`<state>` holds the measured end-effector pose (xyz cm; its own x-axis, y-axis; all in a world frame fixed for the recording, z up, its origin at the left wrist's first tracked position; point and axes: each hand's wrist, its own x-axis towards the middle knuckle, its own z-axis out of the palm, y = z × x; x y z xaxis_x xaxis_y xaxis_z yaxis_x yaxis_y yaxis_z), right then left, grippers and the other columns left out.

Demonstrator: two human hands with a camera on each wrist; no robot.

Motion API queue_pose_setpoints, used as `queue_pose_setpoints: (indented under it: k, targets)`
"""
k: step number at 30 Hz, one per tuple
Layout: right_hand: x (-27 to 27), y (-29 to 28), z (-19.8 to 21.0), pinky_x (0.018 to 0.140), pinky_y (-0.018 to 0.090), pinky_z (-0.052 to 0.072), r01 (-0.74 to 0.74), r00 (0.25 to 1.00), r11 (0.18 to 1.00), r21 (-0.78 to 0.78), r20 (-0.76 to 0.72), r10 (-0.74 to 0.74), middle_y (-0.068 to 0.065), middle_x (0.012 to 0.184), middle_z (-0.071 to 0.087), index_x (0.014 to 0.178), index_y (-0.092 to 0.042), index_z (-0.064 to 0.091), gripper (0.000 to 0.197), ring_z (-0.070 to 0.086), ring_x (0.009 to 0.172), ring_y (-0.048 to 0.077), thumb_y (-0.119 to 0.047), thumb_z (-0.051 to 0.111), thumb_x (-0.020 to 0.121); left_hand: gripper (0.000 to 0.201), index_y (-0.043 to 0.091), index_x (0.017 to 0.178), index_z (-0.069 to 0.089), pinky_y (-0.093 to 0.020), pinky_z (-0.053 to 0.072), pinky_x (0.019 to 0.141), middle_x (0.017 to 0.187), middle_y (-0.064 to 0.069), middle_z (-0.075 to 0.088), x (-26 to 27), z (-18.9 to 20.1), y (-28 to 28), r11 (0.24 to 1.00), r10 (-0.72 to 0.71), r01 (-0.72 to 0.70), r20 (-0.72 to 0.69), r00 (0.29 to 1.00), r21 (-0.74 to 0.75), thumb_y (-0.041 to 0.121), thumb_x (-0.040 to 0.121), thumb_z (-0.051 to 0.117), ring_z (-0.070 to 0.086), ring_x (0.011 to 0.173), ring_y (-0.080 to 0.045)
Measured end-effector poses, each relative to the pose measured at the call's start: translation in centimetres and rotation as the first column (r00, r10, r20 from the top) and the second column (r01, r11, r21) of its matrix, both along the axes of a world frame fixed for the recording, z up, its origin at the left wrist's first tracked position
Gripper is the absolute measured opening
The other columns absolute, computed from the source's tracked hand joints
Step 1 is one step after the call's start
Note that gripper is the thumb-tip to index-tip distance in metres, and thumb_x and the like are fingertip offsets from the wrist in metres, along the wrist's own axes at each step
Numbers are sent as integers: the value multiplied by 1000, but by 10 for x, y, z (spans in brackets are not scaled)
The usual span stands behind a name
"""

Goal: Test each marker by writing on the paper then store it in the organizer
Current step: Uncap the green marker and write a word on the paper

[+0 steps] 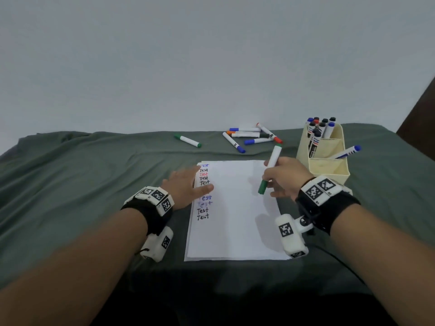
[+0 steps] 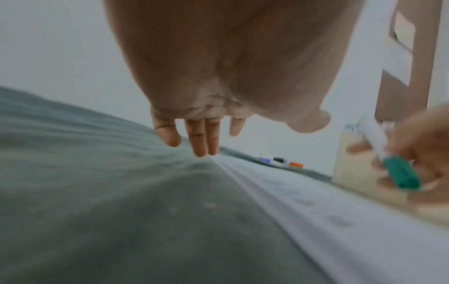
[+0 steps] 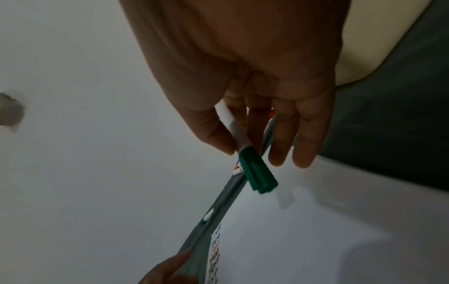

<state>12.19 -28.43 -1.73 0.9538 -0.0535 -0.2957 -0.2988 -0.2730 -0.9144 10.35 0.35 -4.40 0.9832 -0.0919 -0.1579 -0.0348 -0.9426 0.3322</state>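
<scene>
A white sheet of paper point(image 1: 237, 208) lies on the green cloth, with a column of "Test" words down its left side. My left hand point(image 1: 188, 184) lies flat with straight fingers on the paper's left edge. My right hand point(image 1: 282, 180) holds a capped green marker point(image 1: 270, 168) above the paper's right part, green cap point(image 3: 257, 171) pointing down. The cream organizer point(image 1: 329, 170) stands just right of the paper, with several markers upright in its back compartment and one blue marker point(image 1: 346, 152) leaning out of a middle one.
A loose pile of markers point(image 1: 251, 137) lies beyond the paper, and a single green marker point(image 1: 187, 140) lies to its left. The green cloth point(image 1: 82, 172) covers the table up to a plain wall. A dark cable point(image 1: 341, 262) runs from my right wrist.
</scene>
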Motion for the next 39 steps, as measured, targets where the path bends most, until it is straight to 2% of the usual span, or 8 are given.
queue_pose_setpoints:
  k: [4, 9, 14, 19, 30, 35, 37, 39]
  targets:
    - [-19, -12, -6, 73, 46, 63, 17, 998, 1000, -7, -52, -17, 12, 83, 63, 94, -8, 62, 15, 65, 69, 27, 3, 60, 84, 71, 24, 118, 59, -35, 49, 76, 100, 3, 66, -31, 10, -4, 991, 15, -22, -53, 998, -133, 82, 79, 43, 62, 90, -20]
    - [-37, -12, -8, 65, 45, 63, -62, 988, 991, -118, -146, 45, 16, 82, 65, 89, -4, 63, 11, 69, 71, 31, 4, 66, 83, 69, 28, 126, 48, -32, 59, 64, 110, 8, 64, -61, 12, -10, 924, 154, -218, -218, 964, -315, 65, 73, 72, 65, 93, -12]
    - [-45, -17, -5, 69, 47, 64, -64, 979, 991, -115, -199, 41, 18, 90, 67, 94, -2, 63, 12, 73, 79, 33, 3, 67, 84, 67, 23, 141, 41, -43, 58, 80, 125, -5, 60, -71, 17, -17, 713, 203, -409, -391, 898, -569, 19, 84, 75, 62, 112, -31]
    - [-50, -23, -5, 73, 42, 63, -52, 977, 998, -23, -210, 46, 16, 89, 66, 95, -9, 65, 16, 68, 75, 31, 2, 66, 84, 61, 26, 138, 45, -55, 54, 91, 131, -11, 55, -72, 19, -17, 601, 233, -505, -468, 852, -620, 2, 86, 66, 53, 123, -37]
    - [-53, -25, -7, 61, 33, 54, 65, 981, 985, 159, -191, -34, 11, 92, 60, 106, -20, 64, 26, 52, 78, 27, 0, 61, 89, 61, 24, 138, 45, -56, 56, 83, 130, -11, 54, -61, 27, -32, 614, 237, -502, -464, 853, -609, 3, 85, 66, 54, 120, -34]
    - [-53, -28, -8, 60, 33, 53, 51, 977, 986, 159, -215, -15, 12, 93, 62, 108, -18, 63, 25, 54, 79, 27, 0, 61, 90, 37, 25, 115, 53, -40, 59, 61, 105, -3, 68, -57, 30, -34, 608, 299, -549, -476, 827, -573, 10, 85, 69, 64, 89, -22]
    - [-54, -30, -9, 63, 35, 55, 31, 975, 988, 152, -220, 3, 13, 94, 63, 106, -17, 65, 24, 56, 80, 28, 0, 62, 89, 26, 23, 104, 57, -41, 59, 66, 89, -2, 76, -58, 31, -32, 612, 298, -559, -491, 819, -560, 11, 84, 68, 70, 83, -22]
    - [-55, -31, -11, 63, 34, 56, 20, 975, 991, 134, -223, 10, 13, 92, 63, 103, -16, 66, 23, 57, 77, 27, 1, 64, 88, 26, 19, 108, 61, -45, 56, 81, 94, -5, 77, -61, 32, -30, 640, 292, -555, -500, 815, -531, 13, 83, 68, 72, 91, -27]
